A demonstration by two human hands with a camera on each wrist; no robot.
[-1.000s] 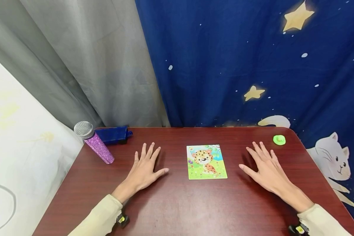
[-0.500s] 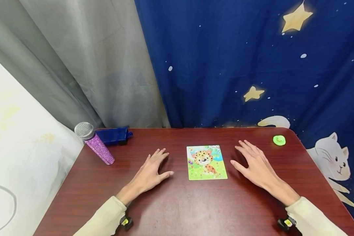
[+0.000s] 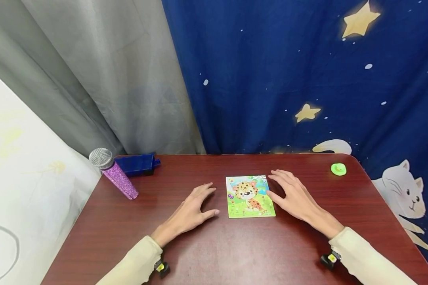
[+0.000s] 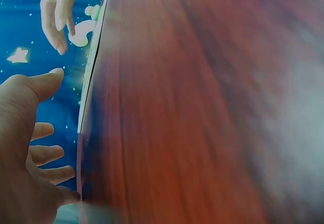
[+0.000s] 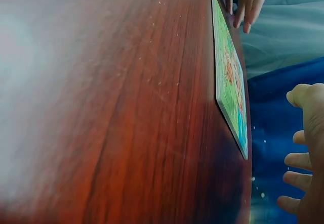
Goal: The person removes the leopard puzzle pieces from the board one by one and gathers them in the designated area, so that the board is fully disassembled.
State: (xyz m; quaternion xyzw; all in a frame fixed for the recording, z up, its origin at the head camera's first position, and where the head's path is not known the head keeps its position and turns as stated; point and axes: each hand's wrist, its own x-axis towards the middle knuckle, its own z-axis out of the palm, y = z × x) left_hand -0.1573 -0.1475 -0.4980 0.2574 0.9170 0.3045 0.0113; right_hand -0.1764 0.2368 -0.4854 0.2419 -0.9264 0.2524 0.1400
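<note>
On the tabletop [image 3: 242, 249], a leopard picture board [image 3: 249, 196] lies flat between the person's left grip [image 3: 190, 208] and right grip [image 3: 295, 197], both released and relaxed, the right one nearer it.

Thin square board [image 3: 251, 197], green and blue with a spotted orange-yellow leopard [image 3: 247, 193]; glittery purple microphone [image 3: 119, 180]; reddish-brown, wood-grained tabletop [image 3: 214, 249].

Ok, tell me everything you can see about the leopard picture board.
The leopard picture board is thin, nearly square, pale-edged and looks like stiff card. Its printed face, turned up, shows a sitting spotted leopard on green, with some blue behind. It lies flat on the reddish-brown table between the left hand and the right hand; neither appears to touch it.
</note>
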